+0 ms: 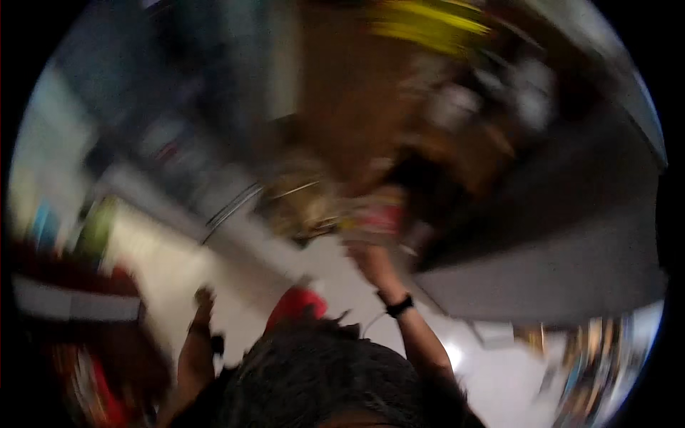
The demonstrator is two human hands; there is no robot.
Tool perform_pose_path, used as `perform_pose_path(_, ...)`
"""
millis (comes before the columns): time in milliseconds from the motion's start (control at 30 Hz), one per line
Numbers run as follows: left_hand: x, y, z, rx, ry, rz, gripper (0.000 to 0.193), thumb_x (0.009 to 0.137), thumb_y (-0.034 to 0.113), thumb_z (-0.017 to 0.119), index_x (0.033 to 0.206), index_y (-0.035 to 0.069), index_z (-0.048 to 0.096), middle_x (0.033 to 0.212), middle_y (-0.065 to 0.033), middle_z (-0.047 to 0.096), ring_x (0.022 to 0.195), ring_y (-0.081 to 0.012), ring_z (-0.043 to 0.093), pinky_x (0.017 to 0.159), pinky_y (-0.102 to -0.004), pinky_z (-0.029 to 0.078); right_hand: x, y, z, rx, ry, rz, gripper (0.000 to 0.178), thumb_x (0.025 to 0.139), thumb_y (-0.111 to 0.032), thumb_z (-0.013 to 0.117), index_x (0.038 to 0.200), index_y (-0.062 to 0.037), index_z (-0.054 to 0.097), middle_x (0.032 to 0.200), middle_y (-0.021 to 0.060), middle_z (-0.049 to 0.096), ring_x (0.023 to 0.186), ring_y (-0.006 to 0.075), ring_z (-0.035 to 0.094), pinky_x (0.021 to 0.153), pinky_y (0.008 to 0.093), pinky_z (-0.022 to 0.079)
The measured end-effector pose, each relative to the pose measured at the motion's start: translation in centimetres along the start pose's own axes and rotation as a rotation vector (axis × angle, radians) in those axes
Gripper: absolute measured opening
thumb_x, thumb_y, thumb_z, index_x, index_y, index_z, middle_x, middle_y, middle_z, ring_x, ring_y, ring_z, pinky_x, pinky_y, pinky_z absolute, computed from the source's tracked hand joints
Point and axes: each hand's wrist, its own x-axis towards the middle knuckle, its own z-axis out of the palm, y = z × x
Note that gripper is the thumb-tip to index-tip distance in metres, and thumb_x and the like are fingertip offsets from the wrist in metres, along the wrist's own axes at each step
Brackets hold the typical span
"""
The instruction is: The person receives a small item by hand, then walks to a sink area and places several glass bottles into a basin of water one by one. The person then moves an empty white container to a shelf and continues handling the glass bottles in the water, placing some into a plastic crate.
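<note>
Stretching the right hand (369,262), with a black band (399,306) at the wrist, toward a blurred red-and-pale item (382,217) at the fingertips, just right of a golden-brown bundle (300,203); impossible to tell through the blur whether clamped on the item or merely touching. Dangling the left hand (205,296) well apart, over the pale floor (153,264) at lower left, fingers too smeared to read as parted or together. Facing a brown surface (349,93).

R hand (371,264) at blurry red pkg (383,218), nr tan bundle (300,203); L hand (204,301) well apart.
</note>
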Motion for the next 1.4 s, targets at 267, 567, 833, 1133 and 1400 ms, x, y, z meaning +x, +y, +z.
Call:
perform_pose_path(267,-25.6,-11.0,-18.0,0.525,0.676,0.017,0.014,0.088,0.014,0.061,0.077,0.008,0.067,0.076,-0.0076,0.065,0.071,-0.0178,0.063,0.062,-0.0352,0.052,1.5,-17.9,9.8,0.520,-0.550,0.053,0.028,0.098,-0.014,0.060,0.123,-0.0044,0.069,0.090,0.0055,0.073,0.063,0.0078,0.056,0.060,0.0252,0.049)
perform_pose_path(567,-34.4,-9.3,-26.5,0.056,0.813,-0.077,0.029,0.092,0.021,0.061,0.114,0.005,0.070,0.087,-0.0075,0.070,0.071,-0.0195,0.068,0.062,-0.0341,0.054,7.7,-32.8,27.3,0.514,-0.801,-0.079,0.031,0.097,-0.019,0.062,0.122,-0.0035,0.070,0.089,0.0051,0.074,0.064,0.0074,0.058,0.061,0.0249,0.050)
perform_pose_path(833,-33.9,0.9,-47.6,0.299,0.922,0.078,0.028,0.090,0.021,0.062,0.113,0.008,0.070,0.100,-0.0161,0.072,0.090,-0.0285,0.070,0.083,-0.0385,0.054,13.1,-60.5,45.7,0.489,-1.001,-0.430,0.028,0.098,-0.017,0.062,0.121,-0.0026,0.069,0.089,0.0066,0.073,0.066,0.0111,0.061,0.062,0.0261,0.051)
perform_pose_path(1133,-14.3,21.3,-59.7,0.253,0.656,0.337,0.029,0.093,0.020,0.062,0.118,0.007,0.070,0.104,-0.0144,0.073,0.094,-0.0247,0.069,0.081,-0.0357,0.054,27.2,-73.3,58.3,0.355,-0.914,-0.624,0.029,0.095,-0.022,0.067,0.120,-0.0079,0.071,0.080,0.0132,0.071,0.064,0.0148,0.063,0.062,0.0322,0.051)
perform_pose_path(1400,2.1,38.8,-72.4,0.393,0.529,0.432,0.031,0.095,0.018,0.065,0.122,0.003,0.066,0.105,-0.0117,0.072,0.090,-0.0209,0.068,0.081,-0.0329,0.053,47.5,-86.5,69.9,0.603,-0.844,-0.398,0.027,0.097,-0.020,0.064,0.115,-0.0016,0.072,0.081,0.0024,0.074,0.058,0.0043,0.050,0.055,0.0239,0.043)
